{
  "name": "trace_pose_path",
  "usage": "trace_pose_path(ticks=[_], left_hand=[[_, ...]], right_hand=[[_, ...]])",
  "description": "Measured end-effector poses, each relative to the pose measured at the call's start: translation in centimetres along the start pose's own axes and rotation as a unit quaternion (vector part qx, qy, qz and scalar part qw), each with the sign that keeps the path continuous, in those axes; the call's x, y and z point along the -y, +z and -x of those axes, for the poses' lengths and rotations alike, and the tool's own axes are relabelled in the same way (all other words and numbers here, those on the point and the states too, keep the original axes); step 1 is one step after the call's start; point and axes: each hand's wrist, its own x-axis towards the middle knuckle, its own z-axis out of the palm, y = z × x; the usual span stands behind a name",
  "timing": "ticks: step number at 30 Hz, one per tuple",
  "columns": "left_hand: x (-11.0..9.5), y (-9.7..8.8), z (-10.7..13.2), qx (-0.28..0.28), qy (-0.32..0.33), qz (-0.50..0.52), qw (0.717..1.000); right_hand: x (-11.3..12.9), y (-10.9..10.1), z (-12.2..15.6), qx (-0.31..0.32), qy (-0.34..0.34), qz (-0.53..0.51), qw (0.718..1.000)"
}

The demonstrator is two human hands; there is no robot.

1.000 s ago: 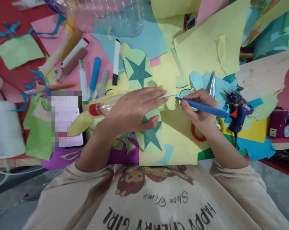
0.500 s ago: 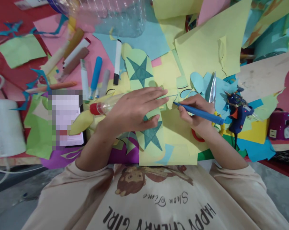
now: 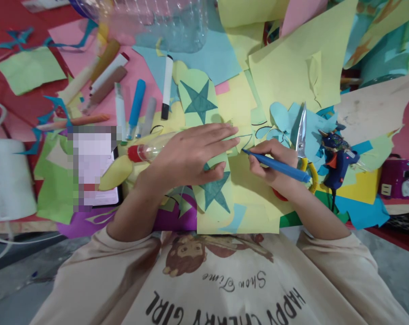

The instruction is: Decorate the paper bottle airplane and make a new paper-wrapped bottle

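Observation:
My right hand (image 3: 274, 160) pinches a blue marker (image 3: 282, 167), its tip down at the edge of a small pale paper piece (image 3: 242, 141) with a dark outline along it. Fingers stretched, my left hand (image 3: 199, 151) lies flat over a pale green paper strip (image 3: 199, 205). One dark green star (image 3: 197, 100) shows above that hand and another green star (image 3: 216, 192) below it, partly under the thumb. A clear bottle with a red cap (image 3: 134, 153) is partly hidden beneath the left hand. Scissors with yellow and red handles (image 3: 302, 135) lie beside my right hand, partly covered by it.
Several markers (image 3: 137, 104) lie at the upper left, above a phone (image 3: 103, 180). A large clear plastic container (image 3: 164, 22) stands at the back. Right of the scissors is a blue hot glue gun (image 3: 340, 167), with a purple box (image 3: 399, 178) beyond. Coloured paper scraps cover the table.
The blue marker's tip has moved slightly left and down along the small paper piece, lengthening the dark line. My right hand shifted left with it; my left hand stayed put.

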Motion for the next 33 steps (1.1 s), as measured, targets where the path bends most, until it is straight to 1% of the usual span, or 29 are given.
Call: trace_pose_path(ticks=[4,12,16,21,24,26,28,31,33], left_hand=[[0.1,0.1,0.1,0.002,-0.003,0.011,1.0],[0.3,0.3,0.2,-0.026,0.018,0.015,0.999],[0.3,0.4,0.2,-0.026,0.018,0.017,0.999],[0.2,0.3,0.1,-0.013,0.005,0.024,1.0],[0.3,0.3,0.2,-0.015,0.008,0.029,0.999],[0.3,0.4,0.3,-0.022,0.013,0.029,0.999],[0.3,0.7,0.4,-0.04,0.023,0.025,0.999],[0.0,1.3,0.6,-0.083,0.048,0.026,0.995],[-0.3,1.6,0.7,-0.102,0.057,0.031,0.993]], right_hand=[[-0.1,0.0,0.0,0.008,-0.018,0.017,1.0],[-0.1,0.2,-0.1,0.008,-0.041,0.02,0.999],[0.0,0.2,-0.1,0.013,-0.026,0.02,0.999],[0.0,0.2,-0.2,0.022,-0.011,0.021,0.999],[0.0,0.0,0.1,0.024,0.017,-0.018,0.999],[0.0,-0.2,0.5,0.004,0.057,-0.069,0.996],[-0.1,-0.5,0.7,-0.041,0.096,-0.107,0.989],[-0.3,-0.7,0.7,-0.103,0.111,-0.122,0.981],[-0.3,-0.8,0.5,-0.112,0.115,-0.126,0.979]])
